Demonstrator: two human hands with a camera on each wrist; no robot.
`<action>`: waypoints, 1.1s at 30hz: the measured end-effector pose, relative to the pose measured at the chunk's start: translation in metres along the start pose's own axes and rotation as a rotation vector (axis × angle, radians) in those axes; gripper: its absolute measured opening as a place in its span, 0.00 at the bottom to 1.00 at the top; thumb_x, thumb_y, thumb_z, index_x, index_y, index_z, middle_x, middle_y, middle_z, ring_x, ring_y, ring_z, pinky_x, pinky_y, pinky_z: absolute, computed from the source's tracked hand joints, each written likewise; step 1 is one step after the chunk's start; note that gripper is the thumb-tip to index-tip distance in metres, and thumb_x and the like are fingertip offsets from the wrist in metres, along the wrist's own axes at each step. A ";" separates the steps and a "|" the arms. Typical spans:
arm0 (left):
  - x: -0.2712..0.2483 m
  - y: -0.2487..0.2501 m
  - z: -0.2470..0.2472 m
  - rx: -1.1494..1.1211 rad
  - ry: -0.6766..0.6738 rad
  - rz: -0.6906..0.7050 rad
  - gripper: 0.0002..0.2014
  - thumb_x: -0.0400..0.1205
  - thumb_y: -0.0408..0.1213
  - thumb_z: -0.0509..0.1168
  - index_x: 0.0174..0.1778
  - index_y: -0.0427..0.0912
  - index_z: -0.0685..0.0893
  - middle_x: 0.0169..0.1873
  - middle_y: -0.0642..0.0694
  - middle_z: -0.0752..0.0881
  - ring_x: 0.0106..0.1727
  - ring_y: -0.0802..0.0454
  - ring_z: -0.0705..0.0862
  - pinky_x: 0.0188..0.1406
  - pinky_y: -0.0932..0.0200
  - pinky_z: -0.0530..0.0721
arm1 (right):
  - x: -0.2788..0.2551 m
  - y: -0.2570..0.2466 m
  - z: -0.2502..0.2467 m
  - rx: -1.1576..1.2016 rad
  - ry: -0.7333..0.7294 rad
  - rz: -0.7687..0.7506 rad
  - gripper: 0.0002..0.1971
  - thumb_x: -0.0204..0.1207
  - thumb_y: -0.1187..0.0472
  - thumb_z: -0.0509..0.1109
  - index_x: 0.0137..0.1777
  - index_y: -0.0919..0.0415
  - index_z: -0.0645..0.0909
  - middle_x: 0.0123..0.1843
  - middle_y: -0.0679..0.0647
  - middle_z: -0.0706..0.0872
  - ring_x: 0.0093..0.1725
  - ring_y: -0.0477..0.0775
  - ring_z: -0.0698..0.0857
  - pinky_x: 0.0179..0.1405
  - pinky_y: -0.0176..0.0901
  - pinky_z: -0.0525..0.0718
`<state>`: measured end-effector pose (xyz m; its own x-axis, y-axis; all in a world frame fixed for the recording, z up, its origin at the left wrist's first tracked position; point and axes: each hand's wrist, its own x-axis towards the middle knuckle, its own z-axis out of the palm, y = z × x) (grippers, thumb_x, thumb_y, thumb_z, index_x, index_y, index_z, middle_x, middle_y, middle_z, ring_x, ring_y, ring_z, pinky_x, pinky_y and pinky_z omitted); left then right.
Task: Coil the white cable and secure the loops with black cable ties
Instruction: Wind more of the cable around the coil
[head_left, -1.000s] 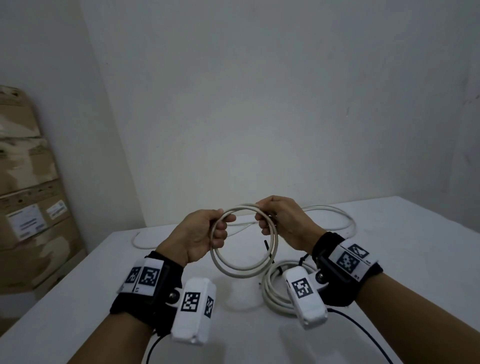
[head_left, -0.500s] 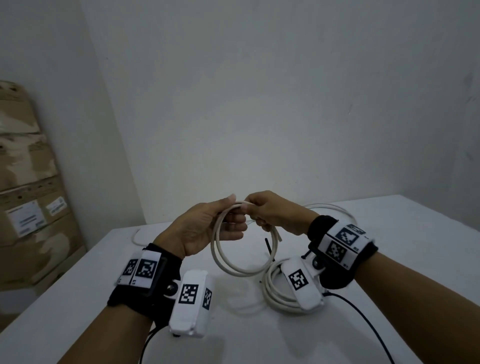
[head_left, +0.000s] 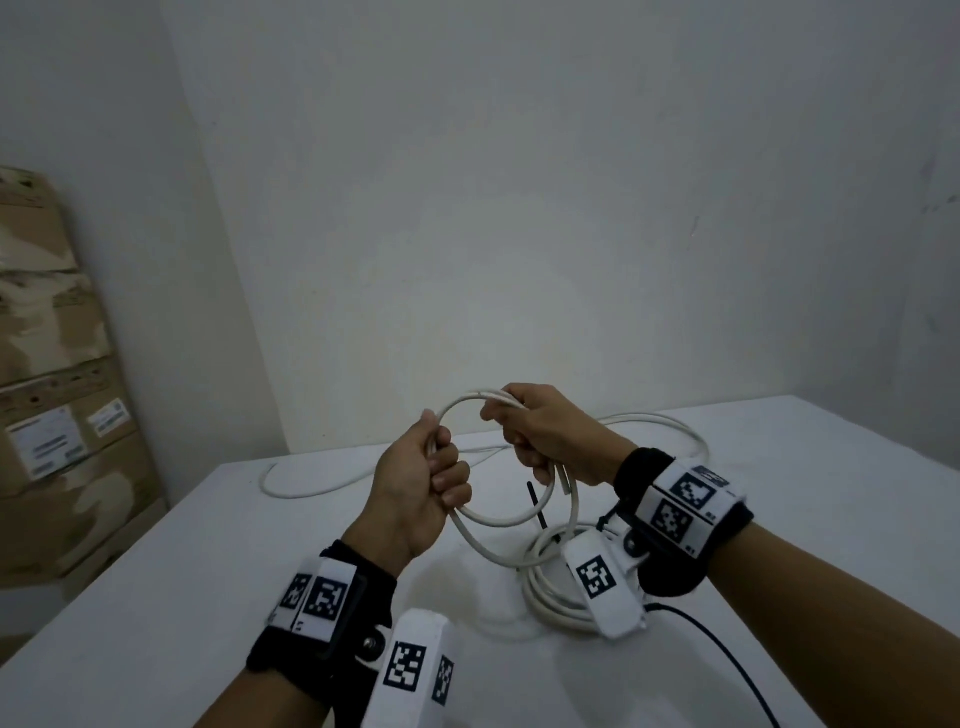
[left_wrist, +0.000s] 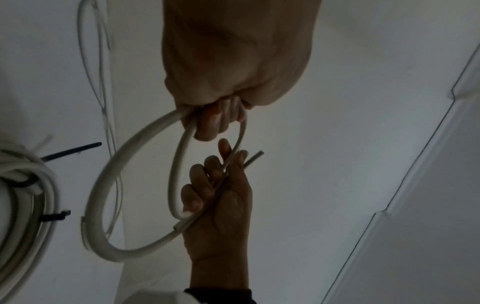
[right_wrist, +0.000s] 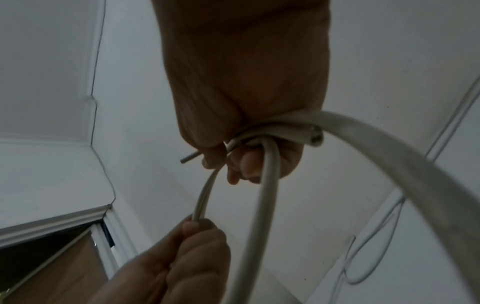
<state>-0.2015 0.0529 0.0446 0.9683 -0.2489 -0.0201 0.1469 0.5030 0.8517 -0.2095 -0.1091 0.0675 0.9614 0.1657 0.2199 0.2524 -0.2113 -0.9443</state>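
White cable (head_left: 498, 525) in two loops, left hand (head_left: 421, 499) and right hand (head_left: 545, 441) each in a curled grip around it.

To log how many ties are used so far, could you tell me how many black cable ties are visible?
2. One long-tailed tie and one short-tailed tie, both on the tied coil lying on the table. More may be hidden beneath it.
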 end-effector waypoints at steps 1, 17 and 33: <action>-0.001 -0.001 0.001 0.031 -0.003 0.004 0.19 0.87 0.47 0.55 0.32 0.42 0.70 0.17 0.52 0.61 0.15 0.58 0.59 0.11 0.67 0.60 | 0.000 0.000 -0.002 0.021 -0.001 0.001 0.11 0.84 0.55 0.60 0.50 0.63 0.77 0.29 0.52 0.71 0.20 0.47 0.70 0.13 0.35 0.71; -0.015 0.001 -0.007 0.435 -0.008 0.110 0.12 0.88 0.43 0.57 0.56 0.39 0.78 0.22 0.49 0.63 0.18 0.55 0.59 0.16 0.64 0.66 | -0.003 -0.005 0.000 -0.174 -0.027 0.008 0.20 0.85 0.48 0.56 0.42 0.63 0.76 0.25 0.54 0.71 0.15 0.47 0.67 0.13 0.35 0.71; 0.002 0.005 -0.020 -0.025 0.240 0.157 0.07 0.84 0.32 0.60 0.40 0.41 0.80 0.15 0.53 0.58 0.12 0.59 0.56 0.10 0.71 0.55 | -0.007 0.013 -0.002 0.074 -0.041 0.053 0.16 0.87 0.54 0.54 0.55 0.66 0.77 0.34 0.59 0.83 0.29 0.57 0.84 0.26 0.47 0.86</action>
<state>-0.1946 0.0714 0.0385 0.9993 0.0350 -0.0152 -0.0061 0.5408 0.8411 -0.2130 -0.1153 0.0542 0.9674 0.1961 0.1604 0.1910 -0.1491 -0.9702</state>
